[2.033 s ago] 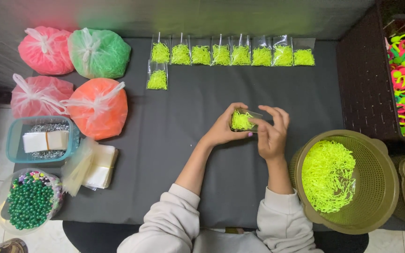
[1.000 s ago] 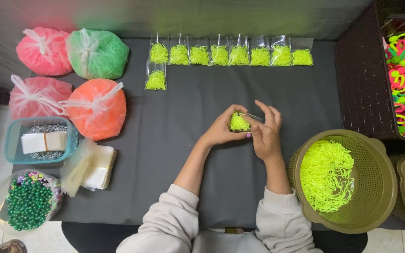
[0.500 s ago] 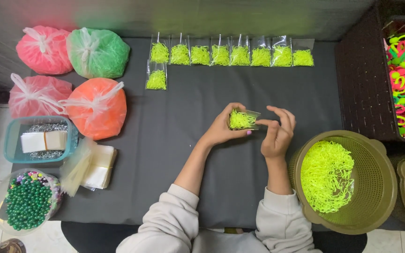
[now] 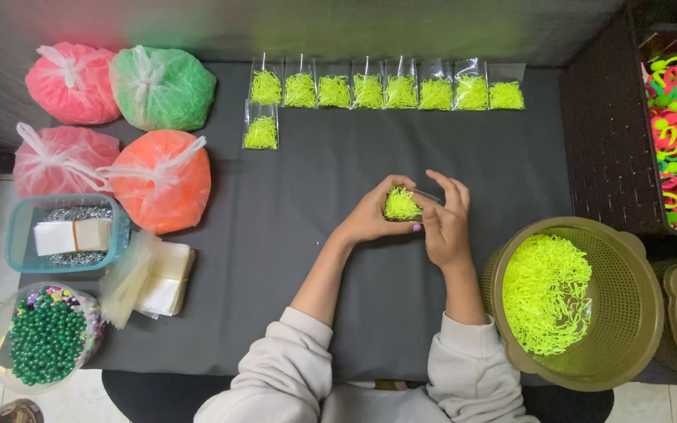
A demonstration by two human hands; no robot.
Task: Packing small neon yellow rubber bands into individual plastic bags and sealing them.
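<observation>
While your left hand (image 4: pixel 371 215) and right hand (image 4: pixel 444 227) clamp the bag (image 4: pixel 403 204), bands could spill onto the desk (image 4: pixel 338 258) below if that grip tilts.

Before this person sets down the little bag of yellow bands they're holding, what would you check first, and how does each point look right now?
1. Small clear bag held by both hands: ok, left hand cups it, right hand pinches its end.
2. Bag sealed: cannot tell, the fingers hide the opening.
3. No loose yellow bands on the dark mat: ok.
4. Free spot beside the lone filled bag in the second row: ok.
5. Top row of filled bags lying tidy: ok.
6. Olive basket of yellow bands near the right hand: ok.
</observation>
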